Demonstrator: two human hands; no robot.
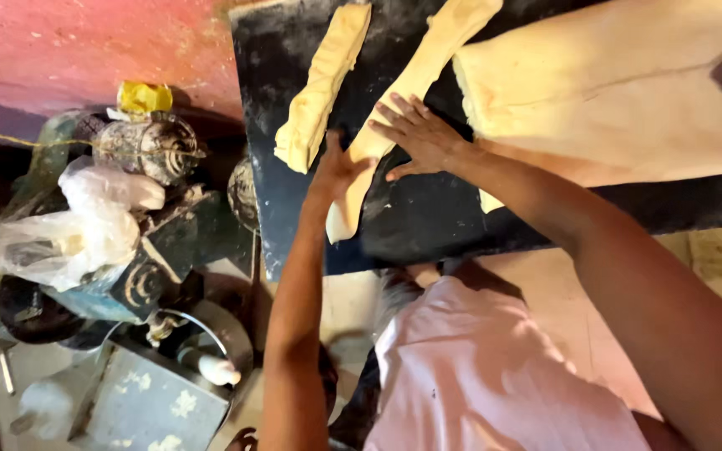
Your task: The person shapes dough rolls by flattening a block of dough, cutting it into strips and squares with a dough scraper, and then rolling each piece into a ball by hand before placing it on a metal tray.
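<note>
Both hands, left (340, 167) and right (418, 134), lie flat with fingers spread, pressing a long dough strip (415, 83) on the black slab (428, 225).

- left hand (338, 167): palm down, flat, fingers together pointing far, forearm reaching up from near edge
- right hand (418, 134): palm down, fingers spread, pointing far-left, arm stretched in from near right
- hands close, just apart

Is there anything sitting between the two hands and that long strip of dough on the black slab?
Nothing visible. The left hand and the right hand both rest flat on the long dough strip; a second strip lies apart on the black slab.
</note>
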